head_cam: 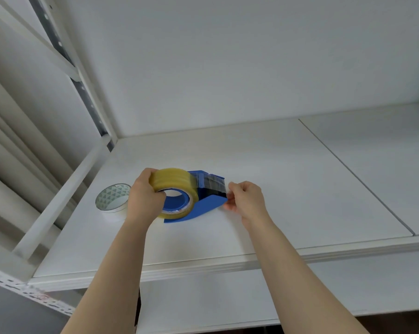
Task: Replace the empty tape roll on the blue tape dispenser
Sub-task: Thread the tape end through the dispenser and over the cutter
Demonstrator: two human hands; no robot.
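Full tape roll seated on the blue dispenser

On the white shelf (276, 189), the left hand (144, 198) grips the yellowish tape roll (177, 183) on the blue tape dispenser (203, 206); the right hand (247, 200) pinches the tape end at its cutter. The empty roll (112, 197) lies just left.

A single head-worn wide-angle camera is looking forward and down, close over the white shelf (276, 189), forearms entering from the lower frame.

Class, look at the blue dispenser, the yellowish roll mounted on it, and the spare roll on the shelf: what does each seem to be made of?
Blue dispenser: likely moulded plastic, matte, uniform colour.
Yellowish roll: clear glossy film tape; the strip looks see-through.
Spare roll: translucent tape, patterned core, probably card.
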